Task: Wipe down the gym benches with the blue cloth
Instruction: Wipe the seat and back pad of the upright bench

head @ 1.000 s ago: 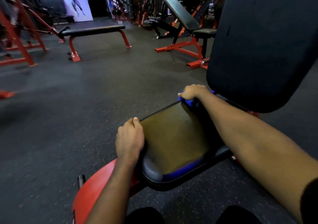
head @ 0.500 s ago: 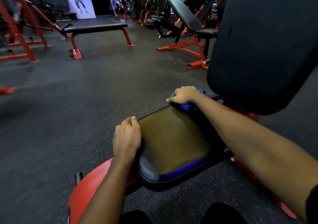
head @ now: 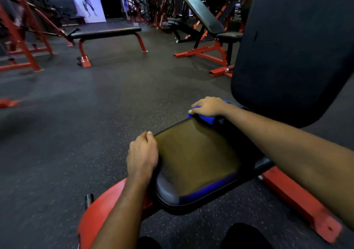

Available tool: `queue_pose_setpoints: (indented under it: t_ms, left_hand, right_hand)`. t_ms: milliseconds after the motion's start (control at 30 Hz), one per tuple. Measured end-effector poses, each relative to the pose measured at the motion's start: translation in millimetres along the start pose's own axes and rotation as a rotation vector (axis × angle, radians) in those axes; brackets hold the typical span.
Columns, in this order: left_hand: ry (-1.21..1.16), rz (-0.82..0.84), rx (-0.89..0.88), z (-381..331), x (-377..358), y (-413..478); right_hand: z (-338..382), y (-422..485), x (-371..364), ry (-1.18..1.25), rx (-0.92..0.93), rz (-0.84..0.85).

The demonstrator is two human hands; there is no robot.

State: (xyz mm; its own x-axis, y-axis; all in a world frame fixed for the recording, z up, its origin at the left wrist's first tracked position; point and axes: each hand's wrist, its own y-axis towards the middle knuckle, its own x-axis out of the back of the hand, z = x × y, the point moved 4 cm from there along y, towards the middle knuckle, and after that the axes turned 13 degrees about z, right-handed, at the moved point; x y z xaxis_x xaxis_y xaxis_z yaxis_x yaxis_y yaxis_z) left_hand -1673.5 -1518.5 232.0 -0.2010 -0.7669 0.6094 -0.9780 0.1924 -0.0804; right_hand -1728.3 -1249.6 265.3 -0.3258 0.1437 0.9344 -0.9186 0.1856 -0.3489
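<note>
The person's right hand [head: 207, 107] is at the far end of the seat pad [head: 197, 156]. Its fingers curl over the blue cloth [head: 206, 119], which is bunched up under the palm, just below the tall back pad [head: 291, 47]. The left hand [head: 142, 156] grips the left edge of the seat pad, fingers wrapped round it. The cloth sits right at the corner, so a hard push could send it off the edge and down to the floor [head: 95, 114]. Bunched like that, it touches only a small strip, so parts of the seat pad might get missed. It could also catch in the gap under the back pad (the arm hides most of that gap). The flat bench [head: 105, 32] stands well apart, so the job looks far from done.
</note>
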Motion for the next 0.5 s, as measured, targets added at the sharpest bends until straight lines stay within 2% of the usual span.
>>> queue_pose_setpoints:
  t_ms: [133, 200, 367, 433, 500]
  left_hand:
    - [-0.013, -0.005, 0.002, -0.5, 2.8, 0.0]
    - [-0.008, -0.007, 0.012, -0.7, 2.7, -1.8]
    - [0.005, 0.003, 0.031, -2.4, 2.7, -4.5]
    - [-0.008, -0.007, 0.03, -2.6, 2.7, -4.3]
    - [-0.004, -0.015, 0.03, -1.9, 2.7, -4.0]
  right_hand:
    - [-18.5, 5.7, 9.7, 0.075, -0.218, 0.099]
    - [-8.2, 10.8, 9.4, 0.007, -0.254, 0.103]
    - [22.8, 9.6, -3.2, -0.091, -0.093, 0.019]
    - [17.3, 3.8, -1.8, -0.028, -0.009, -0.007]
    - [2.3, 2.1, 0.6, 0.061, -0.005, 0.011]
